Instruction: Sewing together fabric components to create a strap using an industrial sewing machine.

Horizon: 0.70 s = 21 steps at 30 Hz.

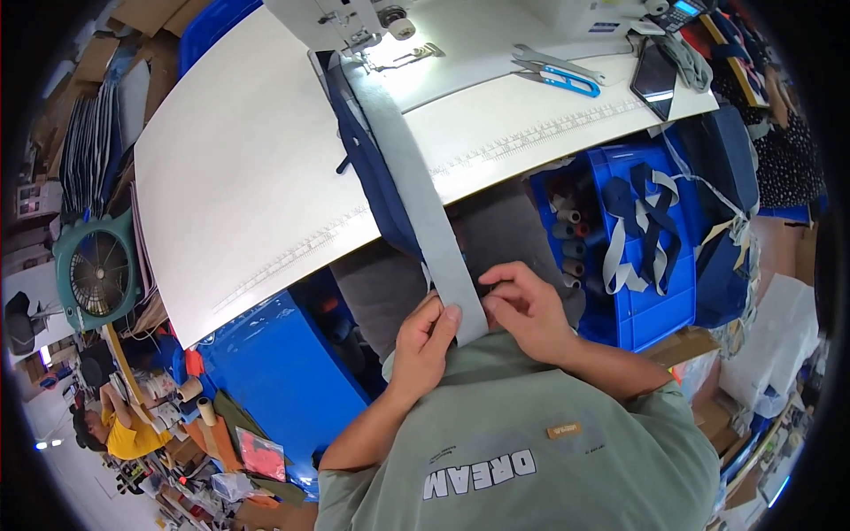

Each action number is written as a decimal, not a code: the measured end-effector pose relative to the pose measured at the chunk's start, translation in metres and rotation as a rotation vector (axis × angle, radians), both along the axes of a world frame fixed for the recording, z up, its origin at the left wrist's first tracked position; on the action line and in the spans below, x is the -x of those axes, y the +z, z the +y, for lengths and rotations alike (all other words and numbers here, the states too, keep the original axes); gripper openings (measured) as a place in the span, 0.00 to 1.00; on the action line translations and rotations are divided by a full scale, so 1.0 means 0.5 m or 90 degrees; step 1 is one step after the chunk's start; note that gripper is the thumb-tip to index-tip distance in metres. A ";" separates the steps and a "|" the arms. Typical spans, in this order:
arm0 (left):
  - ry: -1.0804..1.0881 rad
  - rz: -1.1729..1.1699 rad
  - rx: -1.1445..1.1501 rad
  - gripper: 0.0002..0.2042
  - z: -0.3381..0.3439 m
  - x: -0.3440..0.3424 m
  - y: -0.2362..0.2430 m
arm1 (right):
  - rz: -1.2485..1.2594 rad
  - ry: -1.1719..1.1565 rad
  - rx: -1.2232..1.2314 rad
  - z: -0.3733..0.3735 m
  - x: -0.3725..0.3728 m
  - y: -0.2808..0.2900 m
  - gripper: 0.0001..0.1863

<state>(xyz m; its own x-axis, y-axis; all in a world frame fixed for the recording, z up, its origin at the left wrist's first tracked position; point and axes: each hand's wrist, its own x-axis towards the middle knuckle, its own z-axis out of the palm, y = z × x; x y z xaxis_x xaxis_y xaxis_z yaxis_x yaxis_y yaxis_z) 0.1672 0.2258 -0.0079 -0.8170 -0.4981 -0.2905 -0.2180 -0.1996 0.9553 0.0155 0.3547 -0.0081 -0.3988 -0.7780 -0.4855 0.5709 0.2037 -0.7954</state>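
A long pale grey strip [432, 212] lies over a navy fabric band [376, 181], running from under the white sewing machine's needle area [367, 49] down across the table edge toward me. My left hand [427, 341] is closed on the strip's near end, thumb on top. Just right of that end, my right hand [527, 314] has its index finger loosely curved and apart from the thumb; its other fingertips are partly hidden.
White table [221, 159] with wrench [575, 69], blue-handled snips [567, 81] and phone [655, 75]. Blue bins [274, 363] [651, 310] flank my lap, the right holding ribbons and spools. Green fan [96, 270] at left; co-workers [133, 434] [775, 159] at both sides.
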 end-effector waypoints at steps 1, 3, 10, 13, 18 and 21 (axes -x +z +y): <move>-0.002 0.013 0.010 0.13 -0.001 0.002 0.005 | 0.309 0.001 0.056 0.004 0.005 -0.021 0.13; -0.003 0.030 0.024 0.14 -0.001 0.003 0.015 | 0.798 0.061 0.113 0.007 0.036 -0.041 0.20; -0.014 0.009 -0.055 0.15 -0.007 0.005 0.024 | 1.097 0.090 0.334 -0.026 0.064 -0.042 0.14; -0.134 -0.119 0.104 0.12 -0.053 0.005 0.050 | 1.117 0.124 0.346 -0.028 0.072 -0.026 0.14; -0.079 -0.040 0.665 0.07 -0.144 0.093 0.107 | 1.126 0.222 0.345 -0.044 0.083 0.019 0.12; -0.093 0.145 0.945 0.05 -0.257 0.207 0.109 | 1.138 0.298 0.342 -0.051 0.084 0.051 0.11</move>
<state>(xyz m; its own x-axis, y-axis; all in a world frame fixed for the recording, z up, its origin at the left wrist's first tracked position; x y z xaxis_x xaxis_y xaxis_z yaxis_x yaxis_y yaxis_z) 0.0639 0.0970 0.0466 -0.8408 -0.1304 0.5254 0.0257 0.9598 0.2794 -0.0264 0.3290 0.0176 0.1668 -0.8609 0.4807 -0.8754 -0.3536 -0.3295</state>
